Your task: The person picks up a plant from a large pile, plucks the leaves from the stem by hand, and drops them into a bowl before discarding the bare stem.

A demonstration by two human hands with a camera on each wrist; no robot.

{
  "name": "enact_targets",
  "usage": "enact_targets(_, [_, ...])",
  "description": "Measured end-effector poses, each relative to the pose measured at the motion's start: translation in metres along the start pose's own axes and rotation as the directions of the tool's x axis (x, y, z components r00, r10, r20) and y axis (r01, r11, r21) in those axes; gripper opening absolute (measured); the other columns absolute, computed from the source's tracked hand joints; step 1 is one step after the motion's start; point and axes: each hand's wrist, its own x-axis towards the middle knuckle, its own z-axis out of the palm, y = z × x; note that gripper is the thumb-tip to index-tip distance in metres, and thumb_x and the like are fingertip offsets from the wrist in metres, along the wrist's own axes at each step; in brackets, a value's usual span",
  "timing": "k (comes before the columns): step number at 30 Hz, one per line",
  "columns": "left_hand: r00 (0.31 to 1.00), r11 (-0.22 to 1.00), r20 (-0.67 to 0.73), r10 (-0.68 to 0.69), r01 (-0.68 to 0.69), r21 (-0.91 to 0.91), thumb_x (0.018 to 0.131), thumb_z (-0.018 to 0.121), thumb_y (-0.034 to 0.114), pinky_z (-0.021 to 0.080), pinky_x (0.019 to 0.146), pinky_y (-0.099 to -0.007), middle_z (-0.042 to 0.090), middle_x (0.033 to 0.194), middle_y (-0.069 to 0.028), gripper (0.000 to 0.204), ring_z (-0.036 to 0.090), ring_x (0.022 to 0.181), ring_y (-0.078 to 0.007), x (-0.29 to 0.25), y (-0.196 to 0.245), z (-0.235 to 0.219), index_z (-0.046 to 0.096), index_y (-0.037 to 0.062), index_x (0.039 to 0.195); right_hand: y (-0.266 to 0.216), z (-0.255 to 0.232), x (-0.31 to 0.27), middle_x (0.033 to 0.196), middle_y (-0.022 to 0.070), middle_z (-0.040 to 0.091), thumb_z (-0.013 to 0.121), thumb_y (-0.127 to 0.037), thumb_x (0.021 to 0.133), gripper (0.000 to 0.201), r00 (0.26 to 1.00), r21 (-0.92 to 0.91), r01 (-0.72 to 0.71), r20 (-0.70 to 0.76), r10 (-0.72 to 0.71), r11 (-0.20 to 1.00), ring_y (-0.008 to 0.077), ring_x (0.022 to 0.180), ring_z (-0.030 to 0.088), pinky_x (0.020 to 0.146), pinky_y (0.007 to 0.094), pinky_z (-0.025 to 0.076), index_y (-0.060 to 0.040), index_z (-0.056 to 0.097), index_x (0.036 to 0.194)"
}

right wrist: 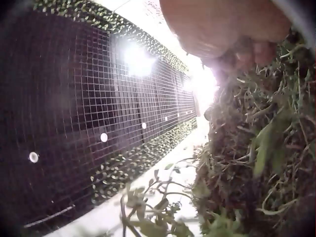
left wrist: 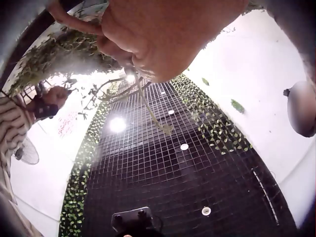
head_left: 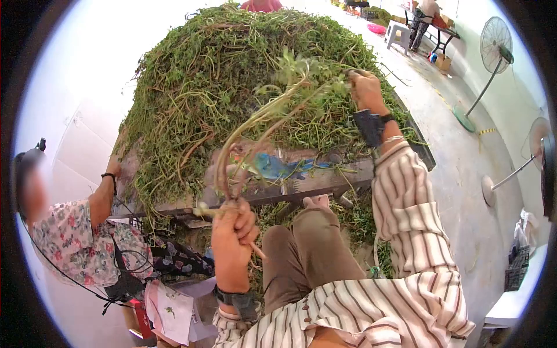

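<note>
The left hand (head_left: 233, 232) grips the lower ends of a few long pale-green stems (head_left: 223, 156) above the near table edge; the stems arch up and right, their leafy tops blurred. In the left wrist view, that hand (left wrist: 153, 34) has its fingers curled round stems (left wrist: 148, 103). My right hand (head_left: 368, 93) is over the right side of a big heap of green plants (head_left: 232, 75), fingers curled near the leafy tops; whether it pinches a stem is unclear. The right wrist view shows the right hand (right wrist: 227, 29) beside the heap (right wrist: 256, 143), its fingertips partly hidden.
A person in a floral shirt (head_left: 64, 232) sits at the left, an arm at the heap. Blue material (head_left: 278, 166) lies on the table (head_left: 255, 190) near its front edge. Standing fans (head_left: 496, 46) are at the right. Another person (head_left: 426, 14) and a white stool (head_left: 398, 33) are farther back.
</note>
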Motion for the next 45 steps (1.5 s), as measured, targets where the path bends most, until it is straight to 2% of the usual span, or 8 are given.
enact_targets(2, [0.999, 1.000, 0.033, 0.011, -0.010, -0.027, 0.090, 0.048, 0.021, 0.021, 0.038, -0.0179, 0.031, 0.061, 0.0040, 0.018, 0.026, 0.048, -0.0034, 0.001, 0.003, -0.010, 0.045, 0.0044, 0.085, 0.006, -0.026, 0.003, 0.062, 0.0009, 0.049, 0.051, -0.011, 0.086, 0.012, 0.978, 0.281, -0.194, 0.127, 0.164, 0.940, 0.0079, 0.044, 0.040, 0.038, 0.0232, 0.031, -0.0013, 0.057, 0.091])
enact_targets(4, [0.996, 0.998, 0.077, 0.037, -0.033, -0.055, 0.091, 0.048, 0.020, 0.021, 0.038, -0.0184, 0.031, 0.062, 0.0038, 0.018, 0.026, 0.049, -0.0037, 0.003, 0.004, -0.014, 0.044, 0.0042, 0.085, 0.023, -0.039, -0.002, 0.064, 0.0005, 0.045, 0.049, -0.010, 0.087, 0.014, 0.954, 0.625, -0.172, 0.298, -0.029, 0.761, 0.0072, 0.047, 0.040, 0.039, 0.0227, 0.030, -0.0012, 0.055, 0.097])
enact_targets(10, [0.998, 0.994, 0.029, 0.057, -0.055, -0.091, 0.091, 0.048, 0.021, 0.020, 0.038, -0.0188, 0.031, 0.062, 0.0036, 0.019, 0.025, 0.048, -0.0038, 0.005, 0.009, -0.018, 0.045, 0.0032, 0.085, -0.019, -0.061, -0.070, 0.067, -0.0007, 0.041, 0.043, -0.014, 0.092, 0.020, 0.942, 0.271, -0.235, 0.301, 0.149, 0.934, 0.0080, 0.051, 0.035, 0.041, 0.0231, 0.029, -0.0005, 0.048, 0.107])
enact_targets(12, [0.999, 0.994, 0.036, 0.007, -0.004, -0.106, 0.090, 0.049, 0.021, 0.020, 0.038, -0.0186, 0.031, 0.062, 0.0036, 0.018, 0.025, 0.048, -0.0037, 0.001, 0.007, -0.022, 0.045, 0.0039, 0.085, -0.015, -0.082, -0.082, 0.068, -0.0007, 0.039, 0.042, -0.013, 0.092, 0.020, 0.892, 0.695, -0.449, 0.391, 0.229, 0.562, 0.0077, 0.052, 0.034, 0.042, 0.0225, 0.029, -0.0005, 0.048, 0.107])
enact_targets(18, [0.997, 0.987, -0.023, 0.075, -0.077, -0.138, 0.093, 0.042, 0.019, 0.018, 0.038, -0.0196, 0.030, 0.064, 0.0033, 0.016, 0.024, 0.048, -0.0047, 0.003, 0.004, -0.032, 0.043, 0.0051, 0.085, -0.035, -0.105, -0.112, 0.065, -0.0016, 0.036, 0.041, -0.014, 0.093, 0.017, 0.902, 0.766, -0.391, 0.208, 0.378, 0.510, 0.0074, 0.048, 0.028, 0.040, 0.0211, 0.025, -0.0011, 0.047, 0.102])
enact_targets(26, [0.995, 0.980, 0.024, 0.092, -0.086, -0.181, 0.094, 0.039, 0.015, 0.020, 0.036, -0.0189, 0.031, 0.064, 0.0022, 0.015, 0.023, 0.047, -0.0041, 0.007, 0.002, -0.029, 0.043, 0.0042, 0.084, -0.044, -0.143, -0.131, 0.065, -0.0019, 0.036, 0.042, -0.015, 0.093, 0.017, 0.934, 0.787, -0.347, 0.240, 0.266, 0.510, 0.0066, 0.049, 0.029, 0.040, 0.0209, 0.025, -0.0009, 0.047, 0.100])
enact_targets(34, [0.975, 0.960, 0.219, 0.026, 0.037, -0.277, 0.096, 0.031, 0.013, 0.025, 0.039, -0.0232, 0.030, 0.067, -0.0019, 0.015, 0.024, 0.049, -0.0091, 0.020, -0.006, -0.045, 0.037, 0.0016, 0.088, -0.038, -0.201, -0.185, 0.063, -0.0030, 0.034, 0.043, -0.014, 0.092, 0.016, 0.927, 0.820, -0.221, 0.008, 0.375, 0.528, 0.0063, 0.045, 0.028, 0.039, 0.0198, 0.024, -0.0007, 0.047, 0.101])
enact_targets(45, [0.956, 0.953, 0.292, -0.022, 0.108, -0.281, 0.096, 0.029, 0.013, 0.024, 0.042, -0.0248, 0.029, 0.069, -0.0033, 0.015, 0.023, 0.050, -0.0097, 0.029, -0.015, -0.046, 0.037, 0.0015, 0.090, 0.010, -0.311, -0.287, 0.062, -0.0005, 0.038, 0.046, -0.011, 0.089, 0.010, 0.752, 0.718, -0.133, -0.376, 0.542, 0.683, 0.0080, 0.046, 0.030, 0.039, 0.0218, 0.024, -0.0024, 0.049, 0.092])
